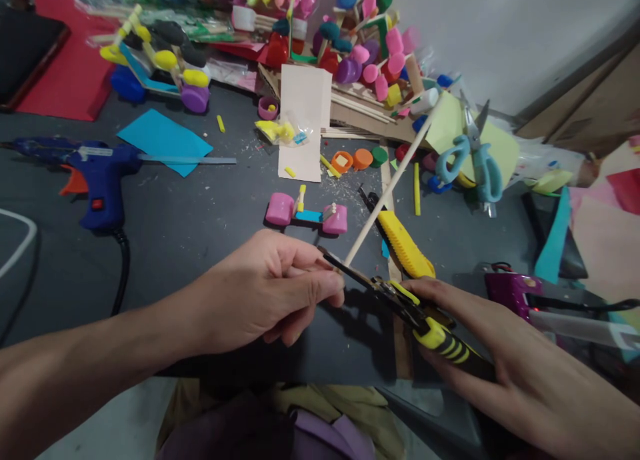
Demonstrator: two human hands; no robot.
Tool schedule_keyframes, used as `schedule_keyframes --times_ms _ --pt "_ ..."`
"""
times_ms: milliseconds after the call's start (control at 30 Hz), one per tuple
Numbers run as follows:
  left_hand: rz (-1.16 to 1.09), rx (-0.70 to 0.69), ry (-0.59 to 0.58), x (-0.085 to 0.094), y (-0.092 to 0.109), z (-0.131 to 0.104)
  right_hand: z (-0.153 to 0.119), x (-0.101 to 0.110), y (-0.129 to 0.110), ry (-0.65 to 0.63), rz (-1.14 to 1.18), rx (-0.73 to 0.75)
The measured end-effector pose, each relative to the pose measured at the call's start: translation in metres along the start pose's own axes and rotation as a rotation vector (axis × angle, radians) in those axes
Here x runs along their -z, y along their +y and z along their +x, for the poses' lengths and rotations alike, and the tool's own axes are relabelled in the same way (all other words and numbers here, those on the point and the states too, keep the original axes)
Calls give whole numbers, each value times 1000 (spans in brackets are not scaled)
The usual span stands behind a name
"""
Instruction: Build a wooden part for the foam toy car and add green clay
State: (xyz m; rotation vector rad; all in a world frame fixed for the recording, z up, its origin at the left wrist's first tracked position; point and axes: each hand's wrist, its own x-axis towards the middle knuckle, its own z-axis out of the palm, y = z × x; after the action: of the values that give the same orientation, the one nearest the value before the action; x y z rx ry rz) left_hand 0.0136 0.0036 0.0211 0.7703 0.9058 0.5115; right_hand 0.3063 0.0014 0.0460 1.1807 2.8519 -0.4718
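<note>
One wooden stick (390, 192) slants up and away over the surface (225, 247), its near end pinched in my left grip (280, 287). My right grip (515, 357) wraps round the handles of one pair of pliers (405, 307), whose jaws reach the stick close to my left grip; whether they bite it I cannot tell. Just beyond sit two pink caps (280, 209) joined by one blue strip (309, 216). One yellow cutter (405, 243) lies beneath the stick. Farther off are two orange caps (363, 159), one green cap (379, 157) and one pair of scissors (487, 175). At the left, one blue glue gun (103, 180) lies with its glue stick (200, 160) crossing one blue sheet (160, 132). The surface is dark grey and scattered with small scraps (221, 123); a pale wall (460, 40) rises behind it.
</note>
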Motion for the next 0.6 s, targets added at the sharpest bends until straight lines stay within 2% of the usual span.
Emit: schedule_keyframes --times_ms 200,433,600 --pt "18 -22 4 0 -4 -2 -3 -2 2 2 14 -29" --pt "55 0 5 -1 -5 0 -3 -15 -4 19 -47 -1" --pt "70 -20 21 -3 -4 4 -3 -17 -8 6 70 -85"
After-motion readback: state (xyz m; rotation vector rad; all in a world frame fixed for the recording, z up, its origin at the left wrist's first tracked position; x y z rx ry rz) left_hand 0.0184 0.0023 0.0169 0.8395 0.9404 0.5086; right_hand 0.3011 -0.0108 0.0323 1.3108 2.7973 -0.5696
